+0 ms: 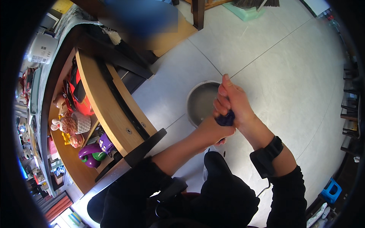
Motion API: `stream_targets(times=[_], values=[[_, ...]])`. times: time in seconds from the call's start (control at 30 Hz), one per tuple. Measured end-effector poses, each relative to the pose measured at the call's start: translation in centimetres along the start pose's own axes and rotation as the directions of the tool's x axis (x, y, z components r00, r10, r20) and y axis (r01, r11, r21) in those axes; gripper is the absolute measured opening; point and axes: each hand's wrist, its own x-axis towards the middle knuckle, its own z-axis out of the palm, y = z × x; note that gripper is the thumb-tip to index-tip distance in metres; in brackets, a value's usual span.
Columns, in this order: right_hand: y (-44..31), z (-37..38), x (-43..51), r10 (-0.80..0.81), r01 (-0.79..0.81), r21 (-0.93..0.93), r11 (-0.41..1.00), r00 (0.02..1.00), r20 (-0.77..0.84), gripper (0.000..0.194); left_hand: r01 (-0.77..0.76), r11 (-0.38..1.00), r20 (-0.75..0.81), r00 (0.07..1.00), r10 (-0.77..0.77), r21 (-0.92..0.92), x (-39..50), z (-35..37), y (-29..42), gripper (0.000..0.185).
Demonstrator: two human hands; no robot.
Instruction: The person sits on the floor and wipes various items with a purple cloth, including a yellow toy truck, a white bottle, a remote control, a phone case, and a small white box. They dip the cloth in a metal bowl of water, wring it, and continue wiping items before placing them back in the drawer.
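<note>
A dark purple-blue cloth [225, 118] is bunched tightly between my two hands. My right hand [234, 98] grips its upper end, thumb pointing up and fingers curled. Just below, my left hand [220, 128] closes around the lower part, and its fingers are mostly hidden from above. Both hands are over the right side of a round metal basin [188, 104] on the floor. What looks like greyish liquid shows inside it, and my hands and left forearm cover part of its rim. A black strapped device [263, 158] sits on my right wrist.
At my left an open wooden drawer [114, 99] holds toys, including a purple figure [106, 143] and a red toy car [81, 98]. Beyond stand a dark table leg [198, 14] and a green dustpan [248, 12]. A blue stool [331, 191] is at the far right.
</note>
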Motion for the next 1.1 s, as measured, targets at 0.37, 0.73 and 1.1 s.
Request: stream_targets(times=[0.37,0.73,1.1], values=[[8.3,-5.7,7.4,-0.208,0.145,-0.273,0.951,0.953,-0.221,0.039,-0.217,0.816,-0.37,0.808,0.458,0.535,8.6,-2.7,-8.4,0.04],[8.1,-10.6,4.0,-0.145,0.106,-0.322,0.941,0.985,-0.099,0.051,-0.162,0.779,-0.513,0.669,0.538,0.605,5.3,0.3,-5.8,0.081],[-5.3,3.5,-11.6,-0.215,0.402,-0.394,0.827,0.873,0.439,0.037,-0.562,0.708,-0.299,0.651,0.698,0.429,-12.0,4.1,3.2,0.072]])
